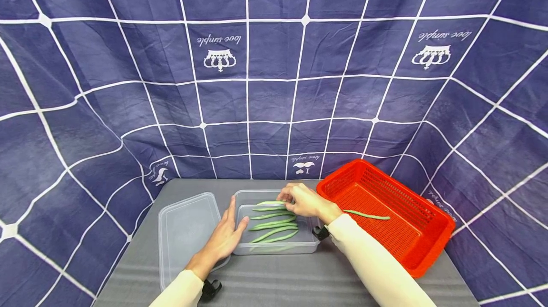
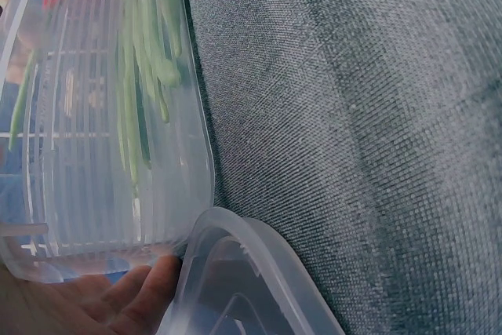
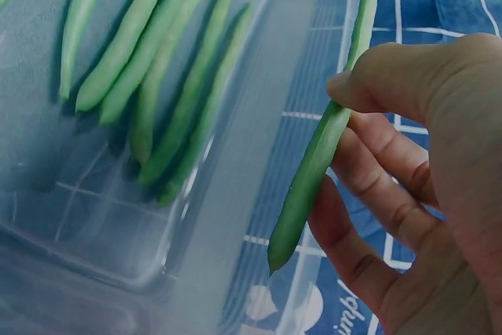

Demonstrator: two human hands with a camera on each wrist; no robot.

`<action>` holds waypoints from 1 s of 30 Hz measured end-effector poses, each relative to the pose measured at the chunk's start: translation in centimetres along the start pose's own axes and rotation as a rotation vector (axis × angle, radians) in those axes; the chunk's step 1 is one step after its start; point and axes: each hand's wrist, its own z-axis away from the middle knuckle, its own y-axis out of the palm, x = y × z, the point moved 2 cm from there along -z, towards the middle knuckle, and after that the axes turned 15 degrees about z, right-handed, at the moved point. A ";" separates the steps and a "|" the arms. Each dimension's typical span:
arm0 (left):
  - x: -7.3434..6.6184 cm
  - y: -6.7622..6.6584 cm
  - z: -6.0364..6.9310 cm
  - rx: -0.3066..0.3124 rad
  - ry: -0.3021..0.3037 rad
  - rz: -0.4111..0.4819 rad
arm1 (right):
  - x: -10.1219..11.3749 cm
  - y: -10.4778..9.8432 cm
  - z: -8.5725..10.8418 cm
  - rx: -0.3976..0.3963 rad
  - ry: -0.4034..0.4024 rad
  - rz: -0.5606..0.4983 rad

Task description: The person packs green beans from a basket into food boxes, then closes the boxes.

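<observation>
A green bean is pinched in the right hand at the clear container's far side; a loose pinch could drop it outside, and lowered knuckles could disturb the bean row. The left hand, fingers extended, touches the left wall; pushing hard might slide the container right, towards the red basket.

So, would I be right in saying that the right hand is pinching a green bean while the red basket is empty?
Not quite: the red basket is not empty, as the head view shows another green bean lying in it. The rest stands: the right hand is pinching a green bean.
</observation>
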 end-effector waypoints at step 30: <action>0.0 0.0 0.0 -0.009 0.003 -0.016 | 0.7 1.2 -0.4 0.080 0.042 0.001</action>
